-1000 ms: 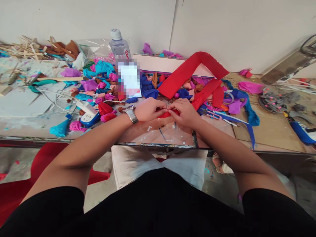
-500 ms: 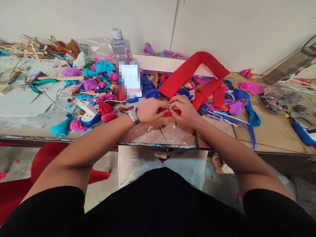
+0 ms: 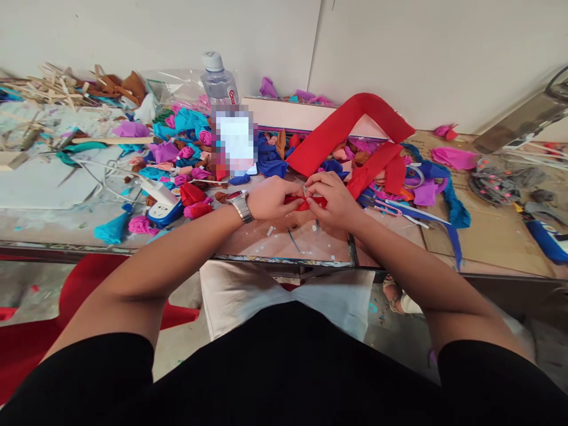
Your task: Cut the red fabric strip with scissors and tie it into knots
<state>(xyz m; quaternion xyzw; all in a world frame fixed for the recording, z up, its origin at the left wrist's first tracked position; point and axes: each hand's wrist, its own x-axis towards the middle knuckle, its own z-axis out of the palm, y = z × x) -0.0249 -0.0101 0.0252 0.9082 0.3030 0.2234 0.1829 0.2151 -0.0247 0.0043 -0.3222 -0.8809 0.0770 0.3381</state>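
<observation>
My left hand (image 3: pixel 273 199) and my right hand (image 3: pixel 331 197) meet above the near part of the table. Between their pinched fingers is a piece of red crepe paper (image 3: pixel 316 205), mostly covered by the fingers. Both hands are closed on it, with thumbs and fingertips nearly touching. Just beyond them, a long folded red crepe paper strip (image 3: pixel 331 133) lies over a heap of coloured paper pieces. Scissors with pink and blue handles (image 3: pixel 385 205) rest to the right of my right hand. Left of my left wrist lie red and pink paper pieces (image 3: pixel 193 198).
A phone (image 3: pixel 235 139) leans before a plastic bottle (image 3: pixel 219 83). On the left are a power strip (image 3: pixel 165 212) with a white plug and cable, and a pile of wooden sticks (image 3: pixel 48 89). Cardboard (image 3: pixel 479 236) covers the right side. A person's foot (image 3: pixel 393 293) shows below the table.
Hardly anything differs. Both hands keep their pinch on the red paper, and the whole view has shifted very slightly.
</observation>
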